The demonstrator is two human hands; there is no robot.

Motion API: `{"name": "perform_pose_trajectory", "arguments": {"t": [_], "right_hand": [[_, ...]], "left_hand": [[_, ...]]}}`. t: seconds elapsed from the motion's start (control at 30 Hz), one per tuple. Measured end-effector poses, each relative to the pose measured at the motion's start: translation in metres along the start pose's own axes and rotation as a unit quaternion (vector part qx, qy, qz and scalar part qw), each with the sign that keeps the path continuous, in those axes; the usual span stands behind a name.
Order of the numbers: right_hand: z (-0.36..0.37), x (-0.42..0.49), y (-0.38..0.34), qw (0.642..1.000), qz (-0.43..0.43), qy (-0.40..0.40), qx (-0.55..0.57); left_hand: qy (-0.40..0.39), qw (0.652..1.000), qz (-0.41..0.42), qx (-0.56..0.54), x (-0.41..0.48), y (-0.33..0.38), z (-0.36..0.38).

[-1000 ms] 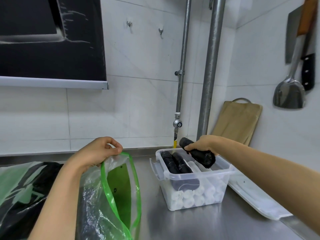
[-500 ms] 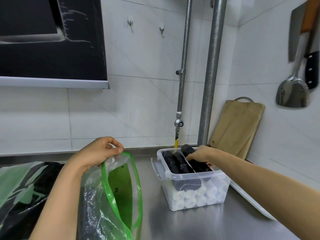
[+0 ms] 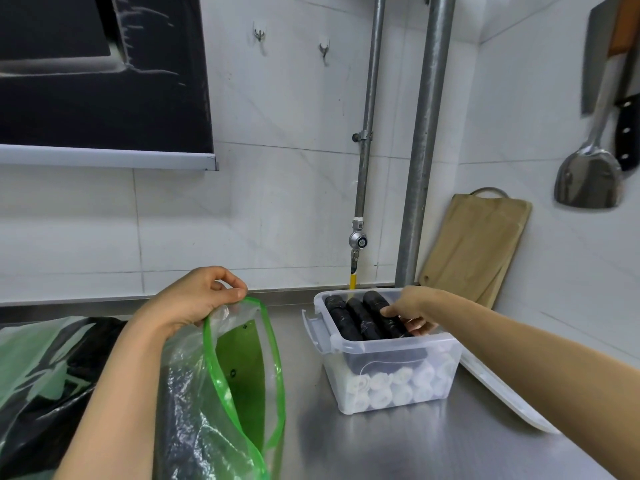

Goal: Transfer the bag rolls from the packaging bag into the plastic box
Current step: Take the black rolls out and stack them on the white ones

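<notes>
Three black rolls (image 3: 363,318) over white rolls (image 3: 398,386) in box (image 3: 381,344), packaging bag (image 3: 194,393) near

A kitchen is showing here: a stainless steel counter (image 3: 381,445) is running along white tiled walls (image 3: 277,185), with a dark range hood (image 3: 104,81) hanging at the upper left. A wooden cutting board (image 3: 474,247) is leaning in the corner, while a metal spatula (image 3: 588,181), a cleaver (image 3: 595,53) and a black-handled knife (image 3: 627,133) are hanging on the right wall.
</notes>
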State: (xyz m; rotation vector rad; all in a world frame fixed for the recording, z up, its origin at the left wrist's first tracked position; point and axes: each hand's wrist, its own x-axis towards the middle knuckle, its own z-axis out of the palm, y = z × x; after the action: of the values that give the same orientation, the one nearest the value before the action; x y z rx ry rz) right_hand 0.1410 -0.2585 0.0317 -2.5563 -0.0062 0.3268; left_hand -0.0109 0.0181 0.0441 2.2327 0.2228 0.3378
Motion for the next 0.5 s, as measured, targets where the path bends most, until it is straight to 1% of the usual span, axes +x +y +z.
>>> {"name": "perform_pose_trajectory", "arguments": {"t": [0.5], "right_hand": [[0.0098,0.0077,0.0008,0.998,-0.010,0.040,-0.052]], "left_hand": [[0.002,1.000,-0.002,-0.004,-0.0001,0.0002,0.0006]]}}
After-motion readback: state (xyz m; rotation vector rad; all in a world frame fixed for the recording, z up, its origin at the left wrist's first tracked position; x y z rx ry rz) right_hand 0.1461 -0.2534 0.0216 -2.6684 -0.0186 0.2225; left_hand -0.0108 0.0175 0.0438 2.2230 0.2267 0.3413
